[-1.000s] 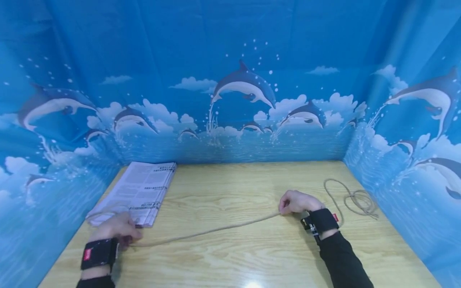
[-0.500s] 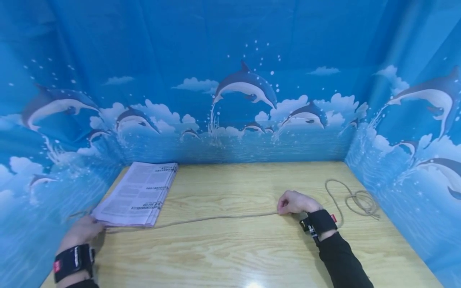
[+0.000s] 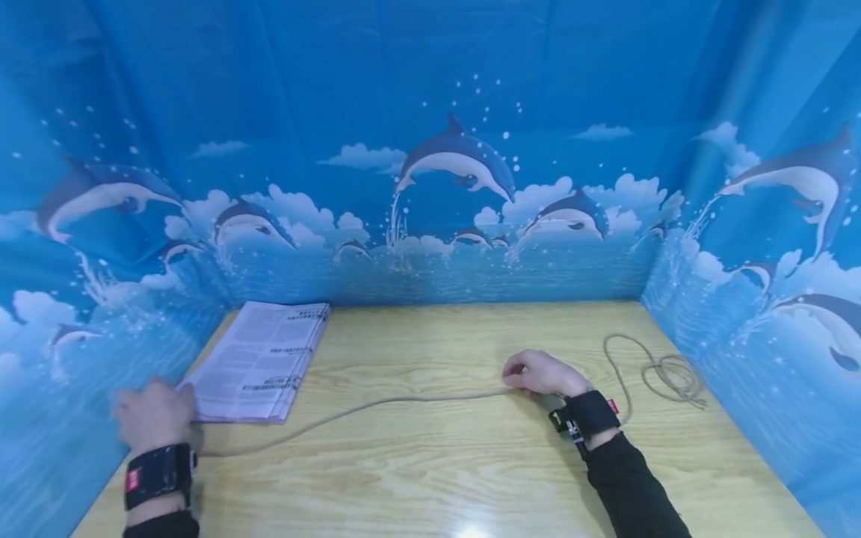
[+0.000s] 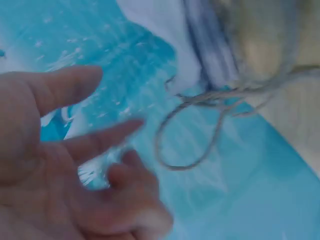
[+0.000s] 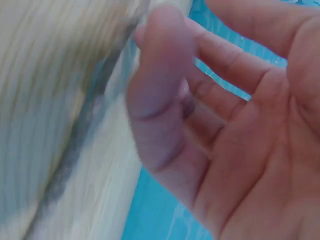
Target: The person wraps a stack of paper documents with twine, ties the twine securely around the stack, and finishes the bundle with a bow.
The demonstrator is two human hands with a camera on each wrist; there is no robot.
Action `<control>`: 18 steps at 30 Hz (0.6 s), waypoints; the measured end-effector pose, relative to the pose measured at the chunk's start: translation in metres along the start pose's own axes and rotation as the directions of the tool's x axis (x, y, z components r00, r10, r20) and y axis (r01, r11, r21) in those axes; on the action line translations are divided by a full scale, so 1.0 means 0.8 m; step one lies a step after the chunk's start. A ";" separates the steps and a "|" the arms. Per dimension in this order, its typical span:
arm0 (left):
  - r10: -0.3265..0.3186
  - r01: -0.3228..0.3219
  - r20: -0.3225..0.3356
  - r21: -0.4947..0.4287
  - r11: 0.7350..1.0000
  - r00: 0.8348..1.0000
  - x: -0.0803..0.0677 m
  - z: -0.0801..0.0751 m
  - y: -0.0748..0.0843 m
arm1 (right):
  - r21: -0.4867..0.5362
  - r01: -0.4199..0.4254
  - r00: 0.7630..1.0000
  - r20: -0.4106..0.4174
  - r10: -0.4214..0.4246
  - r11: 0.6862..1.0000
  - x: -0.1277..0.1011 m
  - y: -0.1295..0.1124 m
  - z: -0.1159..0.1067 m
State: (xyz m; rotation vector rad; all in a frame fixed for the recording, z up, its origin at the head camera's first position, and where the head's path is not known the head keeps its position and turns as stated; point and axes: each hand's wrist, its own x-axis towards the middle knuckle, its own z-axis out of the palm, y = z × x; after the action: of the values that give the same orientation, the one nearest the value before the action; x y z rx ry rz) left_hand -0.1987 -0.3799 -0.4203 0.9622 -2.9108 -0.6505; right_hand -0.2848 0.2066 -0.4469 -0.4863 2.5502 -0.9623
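Observation:
A thin tan cord (image 3: 403, 397) lies across the table from beside my left hand to my right fingertips. My left hand (image 3: 156, 415) is blurred at the table's left edge, by the corner of a stack of printed sheets (image 3: 258, 359). Its thumb and forefinger stand apart and grip nothing in the left wrist view. A loop of the cord (image 4: 182, 167) pokes past the stack's corner there, clear of the fingers. My right hand (image 3: 541, 372) hovers over the cord with loosely curled fingers. Its thumb sits away from the fingers (image 5: 160, 100); the cord (image 5: 55, 185) runs up to their hidden tips.
Coiled cord (image 3: 679, 381) rests at the table's right side and joins the stretch under my right wrist. The wooden table (image 3: 430, 351) is walled on its far side and both flanks by a blue dolphin-print curtain (image 3: 430, 269).
My left hand moved left and came off the cord, which slackened into a curve. My right hand shifted slightly left and away from me, and its pinch on the cord loosened.

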 end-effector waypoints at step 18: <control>0.243 -0.272 0.202 0.133 0.953 0.949 0.029 0.035 0.022 | -0.108 0.258 0.966 0.006 -0.259 0.960 0.031 -0.059 0.063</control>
State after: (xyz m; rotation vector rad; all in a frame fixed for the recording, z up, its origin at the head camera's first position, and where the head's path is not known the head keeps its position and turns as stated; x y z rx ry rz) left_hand -0.2313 -0.3699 -0.4418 0.5353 -3.2138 -0.5222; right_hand -0.2743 0.1343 -0.4553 -0.8663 2.5994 -0.9150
